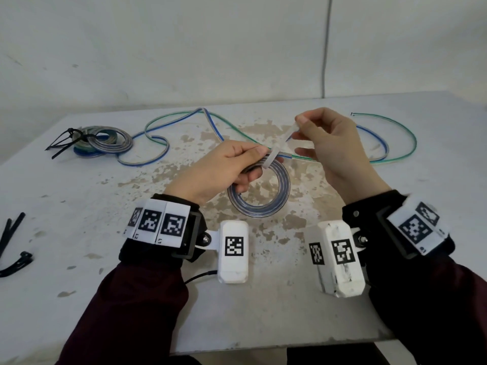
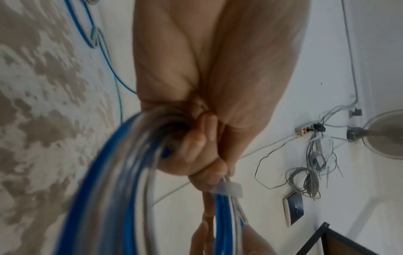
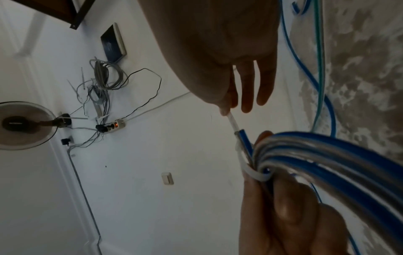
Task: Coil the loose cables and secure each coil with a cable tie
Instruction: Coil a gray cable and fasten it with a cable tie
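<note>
My left hand (image 1: 237,164) grips a coil of blue and clear cable (image 1: 261,193) at its top, held above the table. A white cable tie (image 1: 279,148) loops round the coil there. My right hand (image 1: 305,127) pinches the tie's free tail and holds it up and to the right. In the right wrist view the tie (image 3: 253,172) wraps the coil (image 3: 327,155) beside my left thumb, and its tail runs up into my right fingertips (image 3: 224,110). In the left wrist view the tie's head (image 2: 232,189) sits below my curled left fingers (image 2: 196,143).
Loose blue and green cables (image 1: 390,146) trail across the far side of the stained table (image 1: 79,233). Tied coils with black ties (image 1: 100,140) lie at the far left. Several black cable ties (image 1: 13,241) lie at the near left edge.
</note>
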`<action>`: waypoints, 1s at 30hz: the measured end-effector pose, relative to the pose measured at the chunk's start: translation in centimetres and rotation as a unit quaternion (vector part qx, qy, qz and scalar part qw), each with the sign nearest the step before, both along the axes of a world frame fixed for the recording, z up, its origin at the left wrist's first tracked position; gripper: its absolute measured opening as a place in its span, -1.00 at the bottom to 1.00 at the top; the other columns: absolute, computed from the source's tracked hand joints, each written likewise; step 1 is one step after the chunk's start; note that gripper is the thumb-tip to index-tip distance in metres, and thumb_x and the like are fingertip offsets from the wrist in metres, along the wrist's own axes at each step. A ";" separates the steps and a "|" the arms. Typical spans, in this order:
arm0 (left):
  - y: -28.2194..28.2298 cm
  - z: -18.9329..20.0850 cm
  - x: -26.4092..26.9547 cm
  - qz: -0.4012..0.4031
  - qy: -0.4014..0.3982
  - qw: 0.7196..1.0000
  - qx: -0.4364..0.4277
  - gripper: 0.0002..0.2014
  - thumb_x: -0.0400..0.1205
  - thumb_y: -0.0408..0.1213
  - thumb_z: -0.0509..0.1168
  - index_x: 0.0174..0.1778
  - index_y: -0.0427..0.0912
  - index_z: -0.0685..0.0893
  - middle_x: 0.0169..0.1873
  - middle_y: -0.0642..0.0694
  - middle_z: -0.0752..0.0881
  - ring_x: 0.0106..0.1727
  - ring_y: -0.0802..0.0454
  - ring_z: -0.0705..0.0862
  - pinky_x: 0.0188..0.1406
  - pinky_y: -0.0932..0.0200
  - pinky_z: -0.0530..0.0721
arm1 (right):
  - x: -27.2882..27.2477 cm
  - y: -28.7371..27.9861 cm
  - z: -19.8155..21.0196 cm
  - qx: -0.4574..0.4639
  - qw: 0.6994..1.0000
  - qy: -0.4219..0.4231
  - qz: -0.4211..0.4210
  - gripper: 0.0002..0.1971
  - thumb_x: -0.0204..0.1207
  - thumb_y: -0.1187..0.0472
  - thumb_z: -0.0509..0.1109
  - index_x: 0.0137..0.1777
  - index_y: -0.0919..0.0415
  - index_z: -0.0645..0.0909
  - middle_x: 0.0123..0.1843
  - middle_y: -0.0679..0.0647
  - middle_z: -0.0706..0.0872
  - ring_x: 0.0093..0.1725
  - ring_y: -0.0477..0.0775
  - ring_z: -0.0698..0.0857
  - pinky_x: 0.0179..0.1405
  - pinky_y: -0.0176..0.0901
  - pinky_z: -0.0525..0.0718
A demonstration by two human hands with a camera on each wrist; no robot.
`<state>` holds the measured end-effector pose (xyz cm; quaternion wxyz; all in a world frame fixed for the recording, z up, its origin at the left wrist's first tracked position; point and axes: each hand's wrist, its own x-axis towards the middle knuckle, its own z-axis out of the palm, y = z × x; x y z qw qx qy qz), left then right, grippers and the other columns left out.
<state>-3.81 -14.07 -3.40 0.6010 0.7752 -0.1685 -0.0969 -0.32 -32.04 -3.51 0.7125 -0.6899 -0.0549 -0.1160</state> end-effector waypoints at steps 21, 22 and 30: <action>-0.1 -0.4 0.4 0.083 -0.027 0.996 -0.008 -0.80 0.76 -0.29 0.13 -0.05 -0.24 0.64 -0.60 0.01 0.50 -0.67 0.16 0.29 -0.65 0.31 0.35 | -1.1 0.2 -0.3 -0.064 0.966 0.061 0.243 -0.74 0.43 0.48 0.46 0.01 0.14 0.67 -0.12 0.15 0.67 -0.17 0.06 0.72 -0.09 -0.19 0.74; -0.1 -0.3 0.3 0.085 -0.027 0.996 -0.011 -0.80 0.76 -0.29 0.12 -0.05 -0.25 0.63 -0.59 0.00 0.50 -0.67 0.16 0.28 -0.64 0.31 0.35 | -1.1 0.2 -0.3 -0.072 0.967 0.057 0.239 -0.76 0.43 0.46 0.47 -0.01 0.13 0.67 -0.15 0.12 0.68 -0.17 0.04 0.73 -0.10 -0.17 0.74; -0.1 -0.5 0.4 0.080 -0.033 0.996 -0.002 -0.79 0.75 -0.30 0.14 -0.08 -0.24 0.65 -0.59 -0.03 0.58 -0.68 0.15 0.28 -0.65 0.29 0.41 | -1.5 0.2 0.0 -0.096 0.960 0.080 0.252 -0.77 0.43 0.44 0.48 0.00 0.15 0.62 -0.19 0.20 0.79 -0.21 0.07 0.78 -0.14 -0.20 0.74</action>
